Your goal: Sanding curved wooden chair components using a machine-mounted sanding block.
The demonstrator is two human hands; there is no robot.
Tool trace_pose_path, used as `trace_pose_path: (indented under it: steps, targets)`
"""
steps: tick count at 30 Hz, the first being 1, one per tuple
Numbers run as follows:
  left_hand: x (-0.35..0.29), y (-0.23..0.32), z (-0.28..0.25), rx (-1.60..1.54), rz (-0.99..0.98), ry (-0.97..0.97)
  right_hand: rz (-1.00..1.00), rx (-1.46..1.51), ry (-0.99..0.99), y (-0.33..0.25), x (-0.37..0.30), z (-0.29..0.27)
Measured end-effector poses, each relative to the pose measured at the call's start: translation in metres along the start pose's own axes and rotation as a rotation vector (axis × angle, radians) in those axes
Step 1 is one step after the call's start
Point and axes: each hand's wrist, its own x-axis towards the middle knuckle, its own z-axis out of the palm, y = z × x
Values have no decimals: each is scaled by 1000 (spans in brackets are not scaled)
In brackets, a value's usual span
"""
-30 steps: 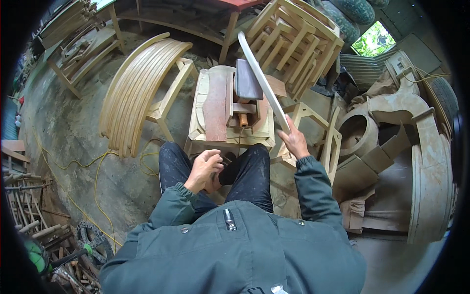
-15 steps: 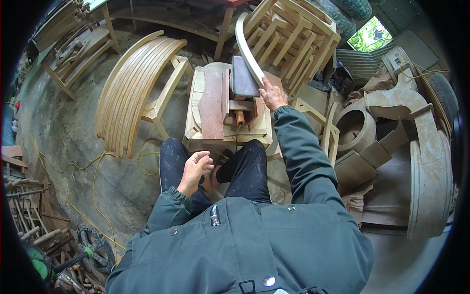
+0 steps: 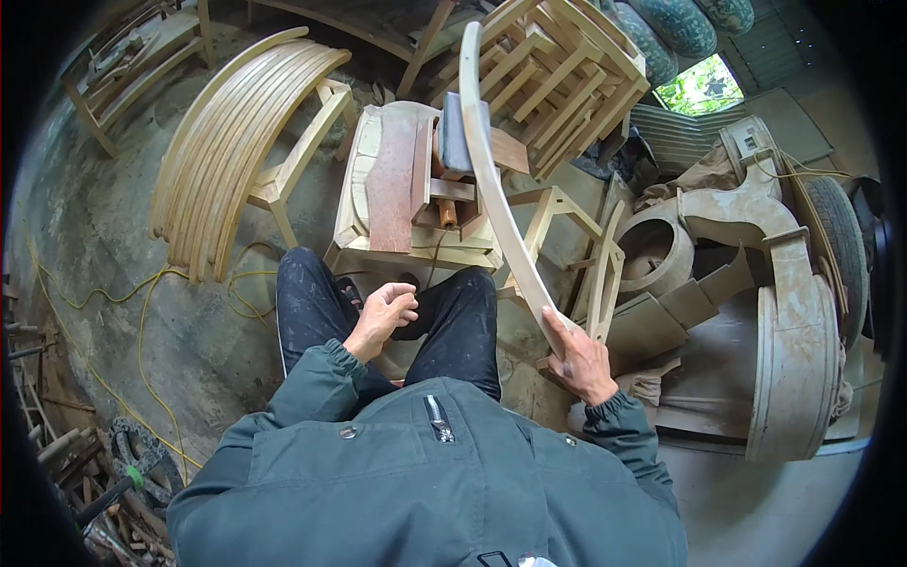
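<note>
My right hand [image 3: 578, 361] grips the near end of a long, pale curved wooden strip [image 3: 504, 213]. The strip runs away from me and crosses the right edge of a dark grey pad-like block [image 3: 455, 134]; whether they touch I cannot tell. That block sits on a wooden bench-like stand [image 3: 416, 244] with reddish boards and an orange-brown cylinder [image 3: 448, 214] below it. Over my lap, my left hand [image 3: 383, 317] hovers with loosely bent fingers and nothing visible in it.
Left of the stand, a row of curved wooden strips [image 3: 241, 142] rests on a wooden frame [image 3: 300, 161]. Stacked wooden frames [image 3: 557, 80] stand at the back. To the right are a dusty curved metal housing [image 3: 737, 203] and a tire [image 3: 839, 241]. A yellow cord [image 3: 156, 369] crosses the floor at left.
My right hand has come back toward me and now grips the strip's near end. More of the strip shows alongside the grey block. My left hand stays over my lap.
</note>
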Motion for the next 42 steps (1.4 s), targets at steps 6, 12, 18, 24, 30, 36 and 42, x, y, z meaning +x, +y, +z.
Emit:
trace_pose_path:
  steps: [6,12,18,24,30,36,42]
  targets:
    - [6,7,-3,69,56,-32,14,-43,16,-26,149,-46]
    - [-7,17,-34,-100,106,166,92,97,110,-43,302,-42]
    - [-3,14,-56,-116,165,260,135,1,105,-59,341,-41]
    - [16,41,-9,469,485,190,-18,-167,-95,-24,183,-97]
    - [71,121,93,1021,1308,19,-30,-116,-255,-27,-35,-166]
    - [106,158,169,1469,1185,-763,94,-194,-385,-54,-144,-244]
    - [66,142,204,1109,1326,-639,304,-397,-24,-102,-207,-322]
